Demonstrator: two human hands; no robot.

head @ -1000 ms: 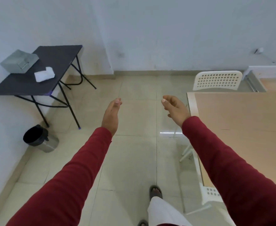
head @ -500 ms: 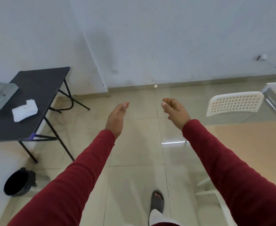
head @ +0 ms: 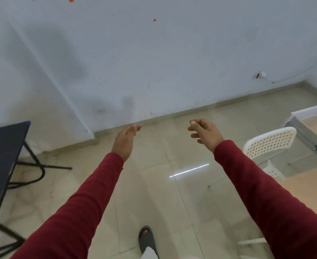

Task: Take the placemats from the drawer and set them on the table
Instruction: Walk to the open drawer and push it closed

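My left hand (head: 126, 139) and my right hand (head: 205, 132) are stretched out in front of me over the tiled floor, both in red sleeves, fingers loosely apart, holding nothing. A light wooden table (head: 307, 191) shows at the right edge, partly hidden by my right arm. At the far right, a white-framed furniture piece with a wooden top (head: 311, 116) stands by the wall. No placemats and no drawer can be made out.
A black folding table (head: 2, 156) stands at the left. A white perforated chair (head: 269, 141) sits beside the wooden table. My foot in a grey slipper (head: 146, 238) is on the floor below. The white wall is close ahead.
The view has swung upward and to the right: the black table slid to the left edge, the bin and the items on it left the frame. Both hands stay raised and empty.
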